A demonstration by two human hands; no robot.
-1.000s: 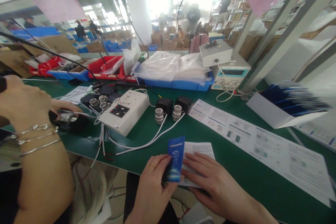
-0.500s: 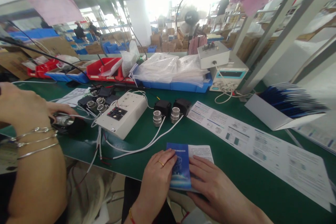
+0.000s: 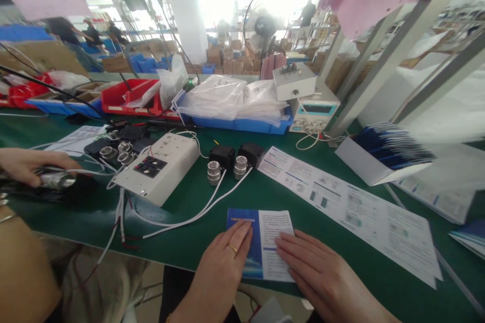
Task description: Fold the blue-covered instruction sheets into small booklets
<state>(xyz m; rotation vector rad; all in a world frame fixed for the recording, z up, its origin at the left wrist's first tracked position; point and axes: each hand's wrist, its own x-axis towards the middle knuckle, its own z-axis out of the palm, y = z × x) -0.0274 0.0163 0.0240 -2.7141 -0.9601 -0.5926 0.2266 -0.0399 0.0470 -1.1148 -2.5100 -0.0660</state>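
A folded leaflet [image 3: 278, 224] lies at the near edge of the green table, with a blue printed panel on its left and a white text panel on its right. My left hand [image 3: 223, 262] rests on the blue panel, fingers stretched out and a ring on one of them. Flat fingers of my right hand [image 3: 312, 265] press on the right part of the white panel. Neither hand grips anything. To the right of the leaflet is a long unfolded printed sheet [image 3: 341, 202]. Beyond the leaflet stand two black valve units with metal fittings [image 3: 214, 173] and white cables.
A white switch box [image 3: 166, 161] sits left of centre, beside more valve units. At far left a co-worker's hand [image 3: 26, 164] is on a metal-fitted unit. A white carton of blue leaflets [image 3: 379, 159] stands at right. Bins with plastic bags [image 3: 215, 98] line the back.
My right hand has slid rightward over the leaflet, and more of its white panel shows. The view has turned right. The co-worker's hand has come down onto the unit at left.
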